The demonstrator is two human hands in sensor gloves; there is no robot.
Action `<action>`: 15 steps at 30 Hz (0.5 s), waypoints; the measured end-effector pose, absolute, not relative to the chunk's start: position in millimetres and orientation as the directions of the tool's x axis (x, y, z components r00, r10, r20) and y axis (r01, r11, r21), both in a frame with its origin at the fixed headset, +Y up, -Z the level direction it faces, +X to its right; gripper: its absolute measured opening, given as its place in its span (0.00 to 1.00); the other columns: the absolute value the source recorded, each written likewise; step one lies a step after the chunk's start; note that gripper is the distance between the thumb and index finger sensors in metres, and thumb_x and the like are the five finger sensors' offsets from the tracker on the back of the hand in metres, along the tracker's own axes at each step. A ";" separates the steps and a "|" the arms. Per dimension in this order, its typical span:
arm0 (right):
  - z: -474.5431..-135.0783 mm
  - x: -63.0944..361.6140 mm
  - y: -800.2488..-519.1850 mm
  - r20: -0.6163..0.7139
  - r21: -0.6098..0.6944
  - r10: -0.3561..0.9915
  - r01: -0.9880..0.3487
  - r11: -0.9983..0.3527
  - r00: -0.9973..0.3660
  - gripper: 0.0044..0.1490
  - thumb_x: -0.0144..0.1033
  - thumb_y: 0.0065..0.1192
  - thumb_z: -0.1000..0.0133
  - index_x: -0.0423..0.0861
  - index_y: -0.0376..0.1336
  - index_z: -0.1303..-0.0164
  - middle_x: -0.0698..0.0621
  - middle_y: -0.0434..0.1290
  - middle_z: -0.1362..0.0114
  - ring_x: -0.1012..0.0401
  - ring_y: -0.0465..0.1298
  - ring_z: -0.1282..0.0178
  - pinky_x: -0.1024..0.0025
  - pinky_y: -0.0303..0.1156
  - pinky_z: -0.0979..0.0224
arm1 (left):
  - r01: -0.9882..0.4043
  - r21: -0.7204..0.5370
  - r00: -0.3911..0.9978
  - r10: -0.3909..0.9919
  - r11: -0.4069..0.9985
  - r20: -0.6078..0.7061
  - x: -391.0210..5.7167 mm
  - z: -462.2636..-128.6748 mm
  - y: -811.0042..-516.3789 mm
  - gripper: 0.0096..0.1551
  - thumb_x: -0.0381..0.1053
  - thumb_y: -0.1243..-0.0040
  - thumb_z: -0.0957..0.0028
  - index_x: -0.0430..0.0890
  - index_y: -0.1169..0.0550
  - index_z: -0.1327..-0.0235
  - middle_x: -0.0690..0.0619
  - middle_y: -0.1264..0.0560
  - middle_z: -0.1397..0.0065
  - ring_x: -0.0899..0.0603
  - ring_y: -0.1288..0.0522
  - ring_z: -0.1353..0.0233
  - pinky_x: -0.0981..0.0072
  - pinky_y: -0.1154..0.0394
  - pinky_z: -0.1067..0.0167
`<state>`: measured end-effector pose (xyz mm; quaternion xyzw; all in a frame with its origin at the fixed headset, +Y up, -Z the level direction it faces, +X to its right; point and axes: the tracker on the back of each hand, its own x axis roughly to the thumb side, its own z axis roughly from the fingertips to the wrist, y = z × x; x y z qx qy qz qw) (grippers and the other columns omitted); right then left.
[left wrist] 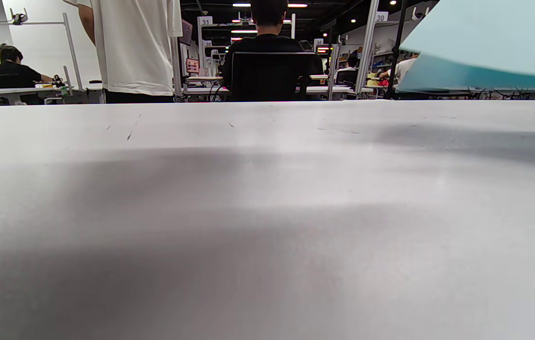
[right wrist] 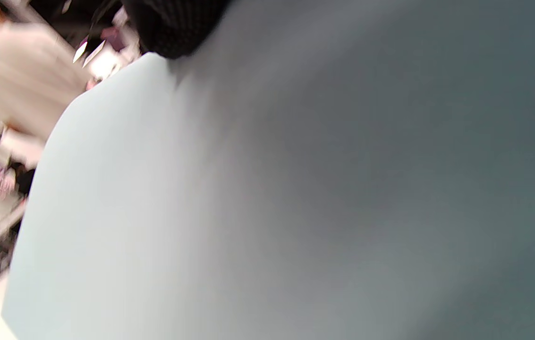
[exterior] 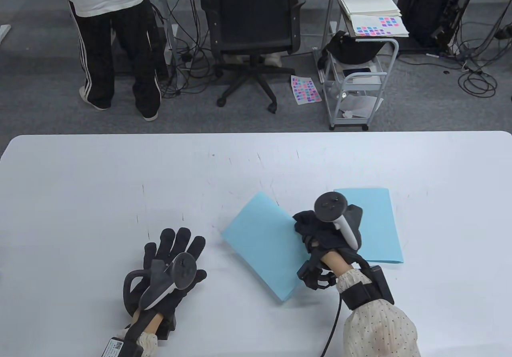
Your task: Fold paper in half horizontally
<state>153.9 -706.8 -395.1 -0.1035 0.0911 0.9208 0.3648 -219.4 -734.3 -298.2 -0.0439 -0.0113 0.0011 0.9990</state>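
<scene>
Right hand (exterior: 325, 229): fingers curled, gripping the right edge of a light-blue paper (exterior: 264, 245) and holding it lifted off the white table (exterior: 80, 181). The paper is tilted; its long axis runs diagonally, from far-left to near-right, near corner by the right wrist. Left hand (exterior: 170, 269): lies flat on the table left of the paper, fingers spread, grasping nothing. A second blue sheet (exterior: 380, 229) lies flat just right of the right hand.

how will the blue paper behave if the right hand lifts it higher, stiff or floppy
Probably floppy: the blue paper is a thin sheet, already raised off the table in the left wrist view. Likely light, since the right hand holds one edge alone. It may slide easily on the smooth tabletop.
</scene>
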 end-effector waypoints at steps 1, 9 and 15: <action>-394.3 166.9 -704.5 -0.290 0.039 0.684 -0.722 -0.690 -0.669 0.26 0.34 0.56 0.47 0.47 0.64 0.37 0.54 0.77 0.48 0.51 0.75 0.40 0.46 0.64 0.30 | -0.001 -0.089 1.000 0.003 0.996 0.023 -219.6 -298.1 -734.5 0.46 0.73 0.52 0.65 0.80 0.51 0.29 0.70 0.58 0.14 0.49 0.61 0.11 0.41 0.55 0.15; -394.4 258.2 -698.5 -0.451 -0.255 0.728 -0.707 -0.659 -0.516 0.26 0.34 0.55 0.47 0.47 0.64 0.37 0.54 0.76 0.47 0.51 0.74 0.40 0.46 0.64 0.30 | -0.006 -0.096 1.000 0.008 0.995 0.020 -220.5 -297.4 -735.2 0.46 0.73 0.52 0.65 0.80 0.51 0.29 0.70 0.58 0.14 0.49 0.61 0.11 0.41 0.55 0.15; -396.1 310.1 -712.6 -0.568 -0.341 0.697 -0.645 -0.684 -0.438 0.26 0.34 0.56 0.47 0.47 0.64 0.37 0.54 0.77 0.47 0.51 0.74 0.40 0.46 0.64 0.30 | -0.009 -0.105 1.000 0.010 0.994 0.012 -223.3 -298.0 -736.6 0.46 0.73 0.52 0.65 0.80 0.51 0.29 0.70 0.58 0.14 0.49 0.61 0.12 0.41 0.55 0.15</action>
